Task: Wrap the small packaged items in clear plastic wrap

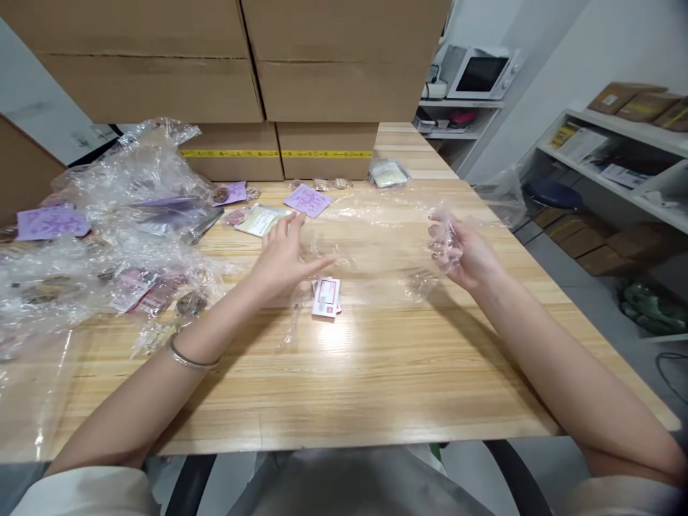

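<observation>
A clear plastic bag (376, 247) stretches across the table between my two hands. My right hand (467, 254) has its fingers closed on the bag's crumpled right end. At the bag's left end is my left hand (284, 254), thumb and fingers spread; whether it touches the film cannot be made out. Small white cards with red print (325, 297) lie just below my left thumb. Beyond my left fingertips are a pale green packet (260, 220) and a purple patterned card (307, 200).
A heap of clear plastic packaging (155, 186) covers the table's left side, with small packets and purple cards among it. Large cardboard boxes (344, 86) are stacked along the back. Another clear packet (388, 173) lies at the back right. Shelves (618, 158) stand beyond the table.
</observation>
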Demonstrator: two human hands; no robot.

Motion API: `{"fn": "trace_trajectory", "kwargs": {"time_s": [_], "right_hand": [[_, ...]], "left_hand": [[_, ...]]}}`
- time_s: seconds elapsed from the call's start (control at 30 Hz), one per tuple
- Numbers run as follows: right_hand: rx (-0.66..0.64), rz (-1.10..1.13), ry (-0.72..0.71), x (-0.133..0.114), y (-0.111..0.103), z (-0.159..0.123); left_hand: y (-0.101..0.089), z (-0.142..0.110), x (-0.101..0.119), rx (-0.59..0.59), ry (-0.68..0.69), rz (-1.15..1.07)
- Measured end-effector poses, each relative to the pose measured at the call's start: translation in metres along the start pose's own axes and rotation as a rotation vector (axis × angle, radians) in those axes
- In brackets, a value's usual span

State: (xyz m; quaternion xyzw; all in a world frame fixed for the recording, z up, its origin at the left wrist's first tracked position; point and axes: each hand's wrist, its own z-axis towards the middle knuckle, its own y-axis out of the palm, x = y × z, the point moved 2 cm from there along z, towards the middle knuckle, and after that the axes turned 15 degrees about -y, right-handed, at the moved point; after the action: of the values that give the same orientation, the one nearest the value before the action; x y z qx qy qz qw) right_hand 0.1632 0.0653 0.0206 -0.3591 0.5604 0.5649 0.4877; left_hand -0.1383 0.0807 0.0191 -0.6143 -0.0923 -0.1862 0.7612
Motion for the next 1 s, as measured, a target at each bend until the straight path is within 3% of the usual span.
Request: {"fn": "trace_trajectory", "kwargs": {"time_s": [0.13, 0.23, 0.33, 0.4, 0.5, 0.6, 0.67, 0.83, 1.0], "right_hand": [[0.209, -0.279, 0.009, 0.023, -0.031, 0.02], [0.297, -0.756, -0.048, 0.031, -0.059, 0.03], [0.259, -1.373, -0.295, 0.022, -0.068, 0.029], [0.207, -1.617, -0.563, 0.013, -0.055, 0.017], [0.031, -1.612, -0.795, 0.011, -0.015, -0.013], [-0.526, -1.441, -0.751, 0.033, 0.031, -0.047], [-0.746, -1.362, -0.667, 0.052, 0.049, -0.063], [-0.813, -1.332, -0.588, 0.079, 0.049, -0.064], [-0.872, -1.306, -0.646, 0.08, 0.039, -0.052]], "left_hand": [[0.011, -0.027, 0.025, -0.06, 0.012, 0.153], [0.011, -0.053, 0.046, -0.015, 0.093, 0.29], [0.008, -0.068, 0.058, 0.028, 0.188, 0.365], [0.008, -0.072, 0.059, -0.043, 0.141, 0.39], [0.011, -0.072, 0.058, -0.222, 0.015, 0.414], [0.013, -0.069, 0.057, -0.345, -0.042, 0.456], [0.013, -0.066, 0.055, -0.368, -0.045, 0.475], [0.011, -0.056, 0.048, -0.325, -0.051, 0.503], [0.0, -0.044, 0.046, -0.491, -0.007, 0.48]]}}
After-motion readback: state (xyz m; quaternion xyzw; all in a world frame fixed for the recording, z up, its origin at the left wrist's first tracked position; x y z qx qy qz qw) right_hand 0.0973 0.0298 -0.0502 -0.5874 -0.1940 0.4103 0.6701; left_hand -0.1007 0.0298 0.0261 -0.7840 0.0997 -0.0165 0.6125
